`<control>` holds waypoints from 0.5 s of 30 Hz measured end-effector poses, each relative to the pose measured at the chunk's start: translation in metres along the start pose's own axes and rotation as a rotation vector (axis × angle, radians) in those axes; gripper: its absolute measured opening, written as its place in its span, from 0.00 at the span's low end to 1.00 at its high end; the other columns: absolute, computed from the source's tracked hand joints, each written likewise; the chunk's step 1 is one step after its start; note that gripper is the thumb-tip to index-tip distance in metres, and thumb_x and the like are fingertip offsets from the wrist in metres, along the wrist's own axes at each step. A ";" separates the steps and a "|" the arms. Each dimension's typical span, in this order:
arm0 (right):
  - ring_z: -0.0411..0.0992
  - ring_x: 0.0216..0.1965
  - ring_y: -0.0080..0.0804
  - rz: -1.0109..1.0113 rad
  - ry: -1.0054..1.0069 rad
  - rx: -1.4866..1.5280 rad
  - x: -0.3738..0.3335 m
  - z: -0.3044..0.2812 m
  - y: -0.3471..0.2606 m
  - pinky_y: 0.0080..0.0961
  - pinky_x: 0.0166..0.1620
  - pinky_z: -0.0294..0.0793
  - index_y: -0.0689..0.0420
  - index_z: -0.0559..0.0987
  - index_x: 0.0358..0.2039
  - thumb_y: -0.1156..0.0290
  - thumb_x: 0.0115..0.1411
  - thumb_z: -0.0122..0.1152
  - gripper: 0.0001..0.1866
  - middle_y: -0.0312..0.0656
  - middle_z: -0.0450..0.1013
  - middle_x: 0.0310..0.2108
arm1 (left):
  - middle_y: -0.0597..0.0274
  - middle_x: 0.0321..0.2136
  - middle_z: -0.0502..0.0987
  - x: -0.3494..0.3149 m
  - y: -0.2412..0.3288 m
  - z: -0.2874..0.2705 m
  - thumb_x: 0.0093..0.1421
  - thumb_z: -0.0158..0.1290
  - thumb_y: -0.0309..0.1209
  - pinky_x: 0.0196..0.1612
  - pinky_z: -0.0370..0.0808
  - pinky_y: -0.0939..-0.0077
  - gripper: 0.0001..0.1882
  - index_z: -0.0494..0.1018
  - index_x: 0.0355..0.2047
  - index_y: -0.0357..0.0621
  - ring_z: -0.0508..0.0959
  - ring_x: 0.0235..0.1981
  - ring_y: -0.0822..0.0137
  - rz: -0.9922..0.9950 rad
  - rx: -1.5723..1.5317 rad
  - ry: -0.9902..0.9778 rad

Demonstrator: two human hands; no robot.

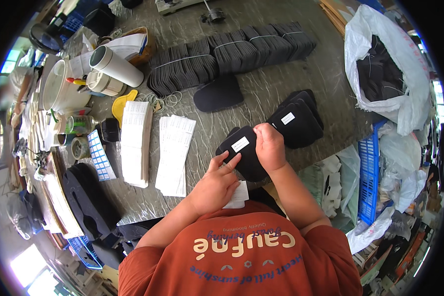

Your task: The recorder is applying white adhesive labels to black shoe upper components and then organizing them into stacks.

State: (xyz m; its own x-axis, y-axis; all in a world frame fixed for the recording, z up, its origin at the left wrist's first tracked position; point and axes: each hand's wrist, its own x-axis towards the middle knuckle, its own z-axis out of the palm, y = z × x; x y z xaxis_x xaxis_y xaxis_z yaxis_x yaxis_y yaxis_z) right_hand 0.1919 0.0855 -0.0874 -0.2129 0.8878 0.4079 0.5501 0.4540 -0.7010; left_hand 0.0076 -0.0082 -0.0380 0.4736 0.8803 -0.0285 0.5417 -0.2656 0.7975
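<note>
My right hand [270, 147] is closed in a pinch on the upper edge of a black, rounded fabric pad [252, 165]. A small white label [240, 144] lies on the pad's face. My left hand [213, 186] touches the pad beside that label with its fingertips; its other fingers are curled by a white label strip [239, 195], partly hidden by the hand. More black pads lie behind the held one, mostly covered. To the right, a fanned stack of black pads [301, 126] carries a similar label on its top piece.
Bundled black pads [232, 52] stand in a long row at the back, with a single pad [218, 92] before them. Paper label stacks [135, 143] [175, 155], a blue-and-white sticker sheet [100, 157] and a white tumbler [116, 66] are left. A white sack [352, 64] and blue basket [367, 172] stand right.
</note>
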 end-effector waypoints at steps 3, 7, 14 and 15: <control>0.71 0.27 0.46 0.138 -0.022 0.065 0.003 -0.002 -0.015 0.33 0.31 0.73 0.60 0.71 0.29 0.78 0.54 0.63 0.07 0.46 0.71 0.25 | 0.49 0.59 0.66 -0.002 -0.001 0.000 0.54 0.56 0.26 0.59 0.63 0.52 0.05 0.72 0.27 0.36 0.58 0.60 0.39 -0.007 -0.001 0.014; 0.70 0.27 0.42 0.126 -0.009 0.058 0.002 0.002 -0.008 0.31 0.32 0.72 0.61 0.71 0.29 0.76 0.52 0.66 0.11 0.44 0.70 0.25 | 0.47 0.58 0.67 -0.001 -0.001 0.002 0.53 0.56 0.25 0.60 0.63 0.52 0.05 0.72 0.26 0.36 0.58 0.60 0.39 0.008 -0.053 0.043; 0.69 0.27 0.40 0.110 -0.008 -0.014 -0.003 0.006 -0.004 0.32 0.33 0.72 0.61 0.72 0.32 0.75 0.51 0.67 0.12 0.44 0.69 0.27 | 0.45 0.58 0.67 -0.002 0.000 0.002 0.52 0.56 0.23 0.59 0.62 0.51 0.04 0.72 0.26 0.36 0.59 0.59 0.39 0.014 -0.096 0.059; 0.70 0.27 0.38 0.290 -0.010 0.093 -0.004 0.007 -0.006 0.31 0.32 0.72 0.61 0.73 0.33 0.75 0.51 0.67 0.12 0.44 0.69 0.26 | 0.45 0.58 0.67 -0.002 0.001 0.002 0.52 0.56 0.23 0.59 0.62 0.51 0.04 0.72 0.26 0.36 0.59 0.59 0.39 0.014 -0.095 0.059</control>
State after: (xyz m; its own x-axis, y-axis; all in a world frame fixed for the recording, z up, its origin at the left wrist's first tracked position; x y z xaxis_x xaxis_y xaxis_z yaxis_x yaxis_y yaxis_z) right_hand 0.1838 0.0799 -0.0888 -0.0655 0.9819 0.1778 0.5132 0.1859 -0.8379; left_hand 0.0083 -0.0111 -0.0385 0.4375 0.8990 0.0163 0.4653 -0.2419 0.8515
